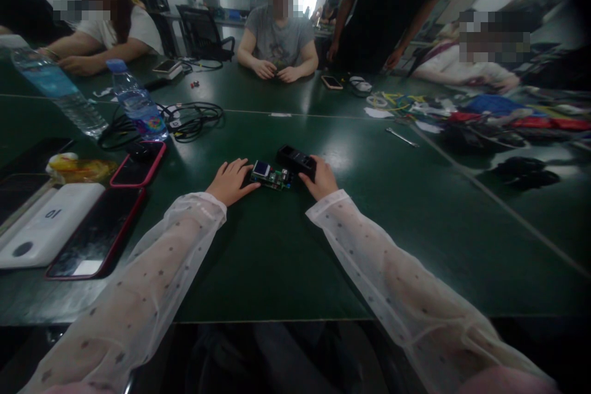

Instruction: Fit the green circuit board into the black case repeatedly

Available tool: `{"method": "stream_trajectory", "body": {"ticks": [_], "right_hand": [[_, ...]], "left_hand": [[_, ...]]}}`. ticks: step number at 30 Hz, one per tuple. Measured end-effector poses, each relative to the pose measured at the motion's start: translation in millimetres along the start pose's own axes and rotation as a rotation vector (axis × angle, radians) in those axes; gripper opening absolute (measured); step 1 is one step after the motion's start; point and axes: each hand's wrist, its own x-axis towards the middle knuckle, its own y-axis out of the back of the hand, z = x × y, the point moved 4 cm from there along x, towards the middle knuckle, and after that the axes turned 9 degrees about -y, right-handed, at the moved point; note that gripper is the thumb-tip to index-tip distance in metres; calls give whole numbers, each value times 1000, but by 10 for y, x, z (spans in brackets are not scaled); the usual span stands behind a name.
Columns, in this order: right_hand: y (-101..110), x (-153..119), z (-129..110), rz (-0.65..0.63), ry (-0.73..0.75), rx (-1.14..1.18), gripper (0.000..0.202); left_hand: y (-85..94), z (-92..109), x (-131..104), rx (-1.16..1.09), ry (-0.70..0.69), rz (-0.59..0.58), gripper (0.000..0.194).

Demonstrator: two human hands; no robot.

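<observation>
A small green circuit board with a little square screen lies on the green table in front of me. My left hand rests beside it with fingers spread, the thumb tip at the board's left edge. Just behind and to the right of the board is a black plastic case with a rectangular window and small markings. Its right end is gripped by my right hand, thumb on the near side; the other fingertips are partly hidden behind it.
To the left are phones, a white power bank, water bottles and coiled black cables. A wrench and a heap of cables and bags lie right. Several people sit or stand across the table.
</observation>
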Motion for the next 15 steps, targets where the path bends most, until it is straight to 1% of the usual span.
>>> {"method": "stream_trajectory", "body": {"ticks": [8,15], "right_hand": [[-7,-4,12,15,18,-4,58],[12,-2,-7,3,10,3,59]], "left_hand": [[0,3,0,9,10,3,66],[3,-1,0,10,5,-7,67]]}}
